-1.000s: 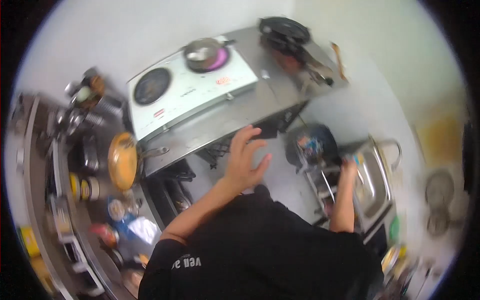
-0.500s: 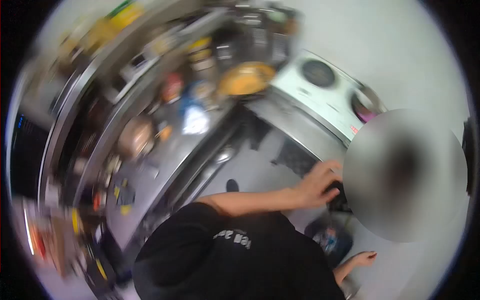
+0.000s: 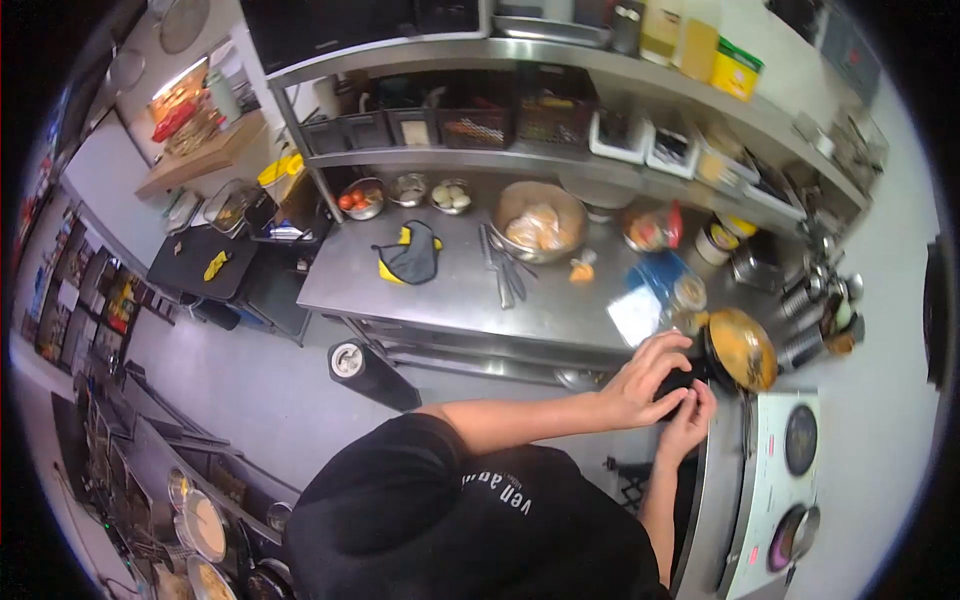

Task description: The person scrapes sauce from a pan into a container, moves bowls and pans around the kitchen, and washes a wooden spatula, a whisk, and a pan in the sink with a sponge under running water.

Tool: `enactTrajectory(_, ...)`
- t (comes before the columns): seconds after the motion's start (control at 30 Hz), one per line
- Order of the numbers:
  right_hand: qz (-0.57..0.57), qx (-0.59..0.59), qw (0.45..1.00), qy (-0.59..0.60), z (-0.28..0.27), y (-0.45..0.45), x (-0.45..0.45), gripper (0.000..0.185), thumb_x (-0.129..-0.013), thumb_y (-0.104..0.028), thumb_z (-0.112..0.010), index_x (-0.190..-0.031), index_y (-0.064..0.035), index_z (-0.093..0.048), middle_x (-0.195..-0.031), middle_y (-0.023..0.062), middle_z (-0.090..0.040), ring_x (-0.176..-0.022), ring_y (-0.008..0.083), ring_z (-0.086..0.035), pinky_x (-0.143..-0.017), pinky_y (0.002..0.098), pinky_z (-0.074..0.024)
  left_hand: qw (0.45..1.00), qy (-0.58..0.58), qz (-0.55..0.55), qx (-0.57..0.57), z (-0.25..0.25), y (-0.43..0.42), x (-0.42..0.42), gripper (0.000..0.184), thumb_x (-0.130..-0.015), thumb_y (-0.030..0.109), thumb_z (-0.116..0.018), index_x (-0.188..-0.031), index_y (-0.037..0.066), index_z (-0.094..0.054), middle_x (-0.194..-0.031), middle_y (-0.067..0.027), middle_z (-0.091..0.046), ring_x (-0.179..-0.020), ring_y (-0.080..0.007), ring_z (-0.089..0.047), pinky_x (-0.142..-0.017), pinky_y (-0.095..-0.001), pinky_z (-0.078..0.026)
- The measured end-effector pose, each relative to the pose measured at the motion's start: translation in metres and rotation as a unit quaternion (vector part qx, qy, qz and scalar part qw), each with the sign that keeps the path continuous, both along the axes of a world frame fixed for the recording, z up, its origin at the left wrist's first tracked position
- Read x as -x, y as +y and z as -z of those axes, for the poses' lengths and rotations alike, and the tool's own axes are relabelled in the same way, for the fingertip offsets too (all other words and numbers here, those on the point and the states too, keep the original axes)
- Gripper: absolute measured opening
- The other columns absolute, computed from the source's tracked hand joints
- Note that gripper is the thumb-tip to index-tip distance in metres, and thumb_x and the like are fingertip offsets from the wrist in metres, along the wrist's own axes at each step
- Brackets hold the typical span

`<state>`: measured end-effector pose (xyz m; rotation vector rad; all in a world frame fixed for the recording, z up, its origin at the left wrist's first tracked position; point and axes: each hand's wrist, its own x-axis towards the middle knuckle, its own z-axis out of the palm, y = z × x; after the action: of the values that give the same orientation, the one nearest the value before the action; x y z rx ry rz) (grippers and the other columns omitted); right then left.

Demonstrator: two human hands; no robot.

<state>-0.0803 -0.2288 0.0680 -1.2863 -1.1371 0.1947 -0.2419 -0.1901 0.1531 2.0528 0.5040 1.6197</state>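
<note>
My left hand (image 3: 640, 388) reaches across to the right, its fingers curled round a small black object (image 3: 677, 381) whose kind I cannot make out. My right hand (image 3: 688, 425) meets it from below, thumb and fingertips drawn together at the object's lower edge. Just beyond the hands stands a pan (image 3: 741, 350) with orange-yellow food in it. A blue bag or wrap (image 3: 660, 275) and a white sheet (image 3: 635, 316) lie on the steel counter (image 3: 560, 318) behind my fingers.
Along the counter are a large steel bowl (image 3: 541, 222), a knife (image 3: 503, 283) and a black-yellow cloth (image 3: 408, 254). A white double hotplate (image 3: 775, 490) stands to the right. A black bin-like cylinder (image 3: 372, 376) is on the floor; a shelf (image 3: 560, 55) runs above.
My view has swung round to the left, toward the long counter. My right hand has come up from low at the right to meet my left hand at the black object.
</note>
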Motion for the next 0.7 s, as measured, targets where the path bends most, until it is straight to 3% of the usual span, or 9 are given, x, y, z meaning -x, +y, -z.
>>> enactTrajectory(0.13,-0.152,-0.015,0.988,-0.002,-0.032,0.087,0.093,0.016,-0.094,-0.005,-0.053,-0.107,0.0021,-0.060,-0.115,0.0111,-0.053,-0.101,0.0191,-0.055,-0.085,0.0292,-0.0463,0.992,-0.008,-0.122,-0.014,-0.006,0.064,0.072,0.035,-0.078,0.011,-0.070,-0.106,0.001,-0.050,-0.120,-0.0198,-0.050,-0.119,-0.0394,-0.045,-0.100,-0.0466,-0.036)
enactTrajectory(0.27,-0.222,-0.022,0.975,-0.018,-0.065,0.148,0.164,0.016,-0.092,0.001,-0.051,-0.105,0.0014,-0.061,-0.112,0.0130,-0.055,-0.101,0.0206,-0.056,-0.084,0.0294,-0.0466,0.983,-0.015,-0.183,-0.025,-0.004,0.126,0.135,0.035,-0.077,0.009,-0.070,-0.104,0.001,-0.050,-0.109,-0.0168,-0.052,-0.106,-0.0354,-0.050,-0.093,-0.0445,-0.039)
enactTrajectory(0.33,-0.233,-0.043,0.969,-0.063,-0.074,0.175,0.187,0.021,-0.090,0.006,-0.047,-0.104,0.0014,-0.061,-0.112,0.0128,-0.055,-0.102,0.0212,-0.055,-0.083,0.0293,-0.0472,0.974,-0.024,-0.222,-0.025,-0.004,0.153,0.160,0.031,-0.077,0.006,-0.070,-0.100,0.001,-0.049,-0.098,-0.0137,-0.051,-0.092,-0.0305,-0.051,-0.082,-0.0392,-0.043)
enactTrajectory(0.37,-0.252,-0.038,0.966,-0.038,-0.071,0.186,0.194,0.024,-0.088,0.009,-0.045,-0.105,0.0010,-0.059,-0.115,0.0112,-0.053,-0.103,0.0181,-0.054,-0.082,0.0273,-0.0473,0.973,-0.042,-0.225,-0.016,-0.006,0.165,0.172,0.028,-0.079,0.004,-0.070,-0.097,0.001,-0.049,-0.090,-0.0115,-0.050,-0.080,-0.0247,-0.052,-0.070,-0.0329,-0.045)
enactTrajectory(0.4,-0.261,-0.031,0.964,-0.031,-0.070,0.196,0.199,0.028,-0.086,0.012,-0.041,-0.105,0.0007,-0.058,-0.115,0.0112,-0.053,-0.104,0.0181,-0.054,-0.081,0.0285,-0.0490,0.971,-0.042,-0.234,-0.019,-0.007,0.178,0.184,0.028,-0.079,0.004,-0.070,-0.097,0.001,-0.049,-0.090,-0.0115,-0.050,-0.080,-0.0247,-0.052,-0.070,-0.0329,-0.045)
enactTrajectory(0.5,-0.281,-0.002,0.959,-0.027,-0.055,0.218,0.209,0.030,-0.086,0.012,-0.038,-0.103,-0.0002,-0.059,-0.114,0.0104,-0.053,-0.101,0.0176,-0.055,-0.077,0.0274,-0.0497,0.967,-0.053,-0.247,0.018,-0.013,0.210,0.227,0.028,-0.083,0.005,-0.069,-0.100,0.001,-0.047,-0.078,-0.0075,-0.049,-0.061,-0.0133,-0.049,-0.054,-0.0253,-0.041)
enactTrajectory(0.6,-0.314,0.059,0.947,0.039,-0.045,0.238,0.224,0.028,-0.087,0.012,-0.040,-0.101,0.0009,-0.061,-0.112,0.0102,-0.053,-0.091,0.0159,-0.058,-0.073,0.0261,-0.0499,0.941,-0.072,-0.327,0.056,-0.027,0.235,0.280,0.028,-0.083,0.005,-0.069,-0.101,0.001,-0.048,-0.070,-0.0045,-0.048,-0.057,-0.0113,-0.047,-0.050,-0.0248,-0.040)
enactTrajectory(0.7,-0.369,0.084,0.925,0.033,-0.062,0.259,0.261,0.025,-0.087,0.011,-0.043,-0.099,0.0011,-0.062,-0.106,0.0103,-0.056,-0.086,0.0158,-0.059,-0.070,0.0265,-0.0503,0.932,-0.073,-0.352,0.044,-0.029,0.244,0.310,0.027,-0.083,0.004,-0.070,-0.101,0.002,-0.050,-0.062,-0.0015,-0.047,-0.052,-0.0092,-0.045,-0.047,-0.0241,-0.038)
